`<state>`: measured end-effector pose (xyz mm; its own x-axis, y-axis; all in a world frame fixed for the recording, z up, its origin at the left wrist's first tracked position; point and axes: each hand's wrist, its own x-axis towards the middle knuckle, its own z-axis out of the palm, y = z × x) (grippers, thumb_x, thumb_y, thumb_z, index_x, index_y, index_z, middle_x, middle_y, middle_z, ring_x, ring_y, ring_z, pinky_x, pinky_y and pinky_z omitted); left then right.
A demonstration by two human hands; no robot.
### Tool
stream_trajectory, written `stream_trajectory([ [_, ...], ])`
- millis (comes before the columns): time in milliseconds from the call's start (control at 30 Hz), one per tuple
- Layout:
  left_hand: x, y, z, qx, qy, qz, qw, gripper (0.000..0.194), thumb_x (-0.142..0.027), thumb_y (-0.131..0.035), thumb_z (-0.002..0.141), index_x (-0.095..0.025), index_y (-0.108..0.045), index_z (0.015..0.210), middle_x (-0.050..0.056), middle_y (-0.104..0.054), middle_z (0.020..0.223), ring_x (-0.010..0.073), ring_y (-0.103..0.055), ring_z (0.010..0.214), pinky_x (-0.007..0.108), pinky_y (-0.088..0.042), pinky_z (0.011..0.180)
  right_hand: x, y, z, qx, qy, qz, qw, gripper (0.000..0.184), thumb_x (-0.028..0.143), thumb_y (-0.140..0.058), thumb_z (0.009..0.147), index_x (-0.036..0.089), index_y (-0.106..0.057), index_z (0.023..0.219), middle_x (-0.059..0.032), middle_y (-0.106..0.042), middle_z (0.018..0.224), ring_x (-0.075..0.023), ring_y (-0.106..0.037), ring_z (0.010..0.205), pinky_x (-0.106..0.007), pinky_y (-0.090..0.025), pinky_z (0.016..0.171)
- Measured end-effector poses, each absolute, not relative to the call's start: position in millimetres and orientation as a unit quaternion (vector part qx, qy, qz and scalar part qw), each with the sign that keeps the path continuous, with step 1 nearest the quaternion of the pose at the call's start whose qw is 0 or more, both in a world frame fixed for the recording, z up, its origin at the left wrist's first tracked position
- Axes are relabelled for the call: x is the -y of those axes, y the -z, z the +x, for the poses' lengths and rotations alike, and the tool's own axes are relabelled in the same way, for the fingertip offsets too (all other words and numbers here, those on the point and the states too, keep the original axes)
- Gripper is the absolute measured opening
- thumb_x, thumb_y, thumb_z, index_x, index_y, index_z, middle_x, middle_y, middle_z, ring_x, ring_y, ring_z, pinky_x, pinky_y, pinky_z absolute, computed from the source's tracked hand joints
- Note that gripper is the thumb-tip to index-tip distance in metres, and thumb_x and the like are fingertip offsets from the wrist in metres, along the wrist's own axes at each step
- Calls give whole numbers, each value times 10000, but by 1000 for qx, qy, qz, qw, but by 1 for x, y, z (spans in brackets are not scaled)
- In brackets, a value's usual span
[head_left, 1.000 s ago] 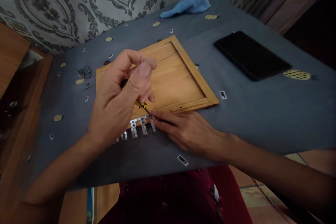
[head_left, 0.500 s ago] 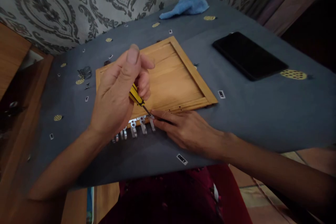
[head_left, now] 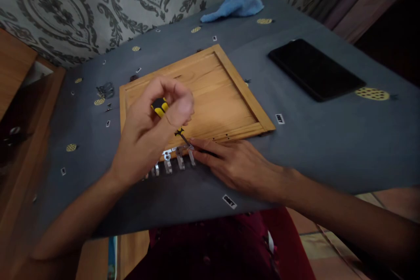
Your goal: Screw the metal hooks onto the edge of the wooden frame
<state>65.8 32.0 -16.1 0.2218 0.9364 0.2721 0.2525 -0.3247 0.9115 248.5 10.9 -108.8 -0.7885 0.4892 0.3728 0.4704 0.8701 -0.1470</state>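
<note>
My left hand (head_left: 149, 127) is curled around a screwdriver (head_left: 159, 107) with a yellow and black handle. Its shaft slants down to the right, and the tip meets the last hook of a silver metal hook rail (head_left: 168, 157). That rail lies along the near edge of a framed wooden panel (head_left: 193, 96), its several hooks hanging over the side. At the rail's right end, the fingertips of my right hand (head_left: 243, 166) close in on the last hook beside the screwdriver tip. My right thumb is hidden, as is part of the rail's left end behind my left hand.
A black phone-like slab (head_left: 316, 70) lies on the dark patterned tablecloth (head_left: 328, 140) to the right. A blue cloth (head_left: 238, 6) is at the back edge. Small dark items (head_left: 105, 90) sit left of the panel, near a wooden cabinet (head_left: 33, 140).
My left hand has turned about the screwdriver handle, the thumb swinging down and the fingers curling over the top. My right hand stays at the rail's end.
</note>
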Motion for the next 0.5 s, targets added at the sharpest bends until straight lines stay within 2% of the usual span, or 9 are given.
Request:
stream_trajectory([
  [67,-27,15,60,-465,-394,737,293,48,-290,-589,912,-250,-598,887,10,-582,835,155,-569,765,304,-493,686,-11,109,249,946,-24,-252,204,444,74,-488,868,148,-605,1290,-120,-613,1345,-203,-707,815,-337,-575,625],
  [200,-21,12,48,-476,-353,791,150,122,-302,-666,868,-218,-602,808,-9,-551,743,122,-523,647,267,-419,535,-11,111,249,947,-25,-246,206,419,77,-480,875,135,-617,1266,-128,-612,1344,-206,-701,830,-351,-581,658],
  [300,-18,9,43,-480,-346,791,155,140,-327,-712,835,-212,-638,805,-5,-597,751,124,-552,656,256,-435,516,-11,111,249,947,-27,-247,202,426,76,-488,866,134,-612,1270,-126,-593,1368,-212,-707,829,-351,-586,629],
  [400,-17,4,39,-481,-348,787,169,112,-304,-724,824,-239,-680,904,0,-653,822,147,-606,717,274,-506,575,-11,110,249,947,-29,-250,201,440,76,-502,855,134,-605,1279,-123,-594,1368,-211,-713,796,-347,-588,607],
  [500,-18,1,35,-458,-354,796,174,279,-270,-753,792,-300,-678,1059,-1,-673,957,176,-632,797,307,-551,638,-12,111,249,946,-32,-249,206,452,77,-507,850,128,-597,1289,-125,-600,1361,-214,-714,789,-348,-590,611],
])
